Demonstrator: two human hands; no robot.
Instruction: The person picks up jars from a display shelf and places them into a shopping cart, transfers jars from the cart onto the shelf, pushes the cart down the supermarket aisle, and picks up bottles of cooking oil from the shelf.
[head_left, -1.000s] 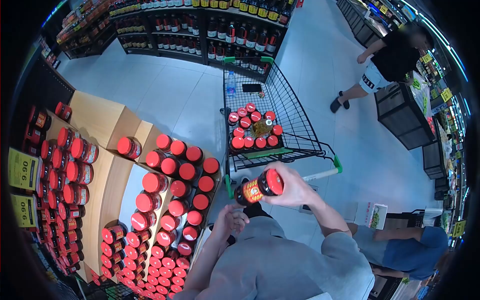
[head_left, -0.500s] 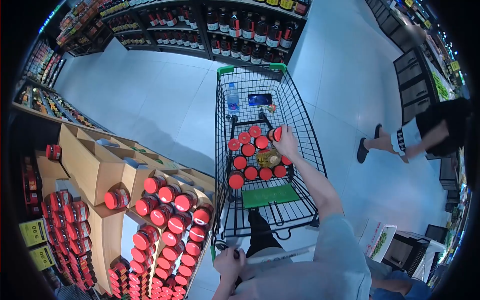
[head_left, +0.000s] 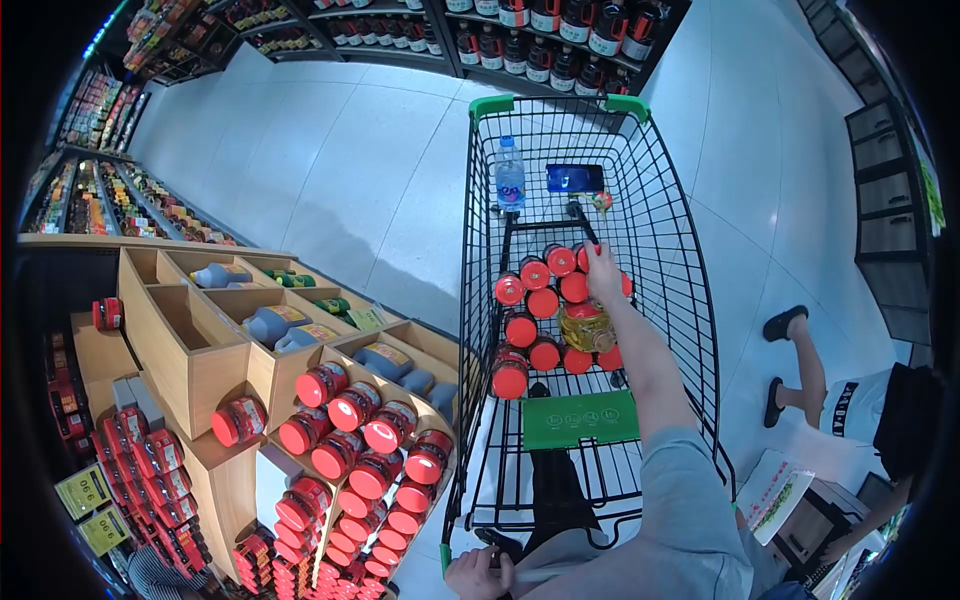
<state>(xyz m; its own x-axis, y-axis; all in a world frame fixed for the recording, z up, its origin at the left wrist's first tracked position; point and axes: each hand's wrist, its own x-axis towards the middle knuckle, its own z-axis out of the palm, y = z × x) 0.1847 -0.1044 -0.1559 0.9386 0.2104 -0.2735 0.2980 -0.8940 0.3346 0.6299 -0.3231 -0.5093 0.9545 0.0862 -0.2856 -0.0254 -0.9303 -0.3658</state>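
My right hand (head_left: 605, 275) reaches into the shopping cart (head_left: 690, 300), its fingers closed on a red-lidded jar (head_left: 585, 257) at the far right of the jar group. Several other red-lidded jars (head_left: 510, 379) stand close together on the wire floor. Among them sits a larger container of yellow oil (head_left: 588, 330), partly covered by my forearm. At the near end, my left hand (head_left: 480, 576) is wrapped round the cart's handle (head_left: 545, 574). Farther forward in the cart are a water bottle (head_left: 510, 175), a dark blue phone-like rectangle (head_left: 575, 179) and a small colourful item (head_left: 602, 202).
To the left, a wooden display (head_left: 215, 365) holds stacked red-lidded jars (head_left: 371, 474) and lying bottles (head_left: 275, 324). Shelves of dark bottles (head_left: 565, 68) stand beyond the cart. A person (head_left: 850, 410) is on the right, near dark cabinets (head_left: 888, 190).
My right hand has lowered the jar from above the group to among the other jars. The whole view has shifted, and the person at right appears nearer the bottom.
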